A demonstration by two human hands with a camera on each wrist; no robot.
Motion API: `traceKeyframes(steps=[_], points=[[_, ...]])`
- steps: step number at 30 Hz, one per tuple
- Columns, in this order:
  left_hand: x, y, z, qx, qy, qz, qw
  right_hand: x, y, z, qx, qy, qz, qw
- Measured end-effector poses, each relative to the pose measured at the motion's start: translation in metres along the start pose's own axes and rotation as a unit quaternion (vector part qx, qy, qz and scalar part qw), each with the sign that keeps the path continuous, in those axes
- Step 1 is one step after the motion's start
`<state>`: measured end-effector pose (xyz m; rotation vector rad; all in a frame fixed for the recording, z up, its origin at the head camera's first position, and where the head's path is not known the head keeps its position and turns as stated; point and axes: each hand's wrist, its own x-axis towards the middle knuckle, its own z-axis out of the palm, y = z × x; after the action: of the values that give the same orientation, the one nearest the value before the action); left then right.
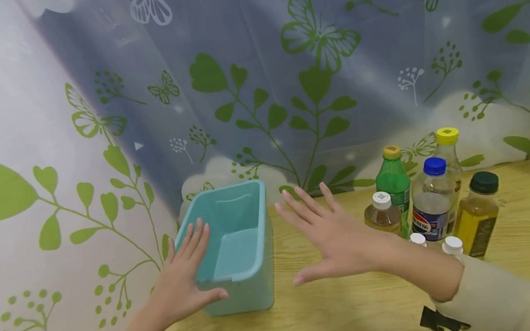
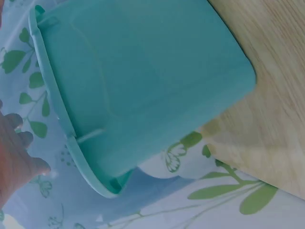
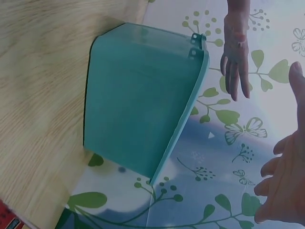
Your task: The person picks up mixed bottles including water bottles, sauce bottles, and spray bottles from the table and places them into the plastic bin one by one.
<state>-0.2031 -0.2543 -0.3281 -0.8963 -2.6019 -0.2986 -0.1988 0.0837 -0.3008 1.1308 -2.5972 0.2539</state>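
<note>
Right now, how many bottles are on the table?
7 that I can see, all clustered right of the bin: green bottle, yellow-capped, blue-capped, dark-capped oil bottle, small one, and two white caps behind the right arm. More may be hidden.

Setting is judged to be a home, likely a kitchen or dining corner. A light wooden table is backed by a thin plastic curtain printed with green leaves and butterflies. Household goods are grouped at the table's right: 7 bottles of oils, drinks and condiments. A teal plastic bin is seen on the table's left end.
</note>
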Motion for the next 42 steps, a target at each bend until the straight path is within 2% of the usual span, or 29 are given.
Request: traceKeyframes(steps=[7,13,19,26,32,36,42], points=[[-0.007,-0.012,0.0,-0.003,0.008,0.002,1.0,0.01,-0.011,0.004,-0.016,0.004,-0.011,0.9998],[-0.015,-0.023,0.0,0.0,0.021,0.008,0.9998,0.016,-0.018,0.008,-0.004,-0.006,-0.018,0.9998],[-0.023,-0.034,0.003,-0.022,0.045,0.039,0.998,0.021,-0.024,0.015,0.01,-0.007,-0.023,0.9997],[-0.032,-0.044,0.006,-0.017,0.071,0.042,0.9965,0.03,-0.029,0.022,0.016,-0.025,-0.033,0.999],[-0.041,-0.052,0.007,-0.015,0.084,0.053,0.9949,0.036,-0.033,0.035,-0.004,-0.04,-0.042,0.9983],[-0.047,-0.058,0.009,-0.011,0.089,0.051,0.9947,0.039,-0.038,0.044,-0.016,-0.041,-0.051,0.9977],[-0.058,-0.067,0.016,0.0,0.111,0.043,0.9929,0.04,-0.042,0.06,-0.002,-0.057,-0.073,0.9957]])
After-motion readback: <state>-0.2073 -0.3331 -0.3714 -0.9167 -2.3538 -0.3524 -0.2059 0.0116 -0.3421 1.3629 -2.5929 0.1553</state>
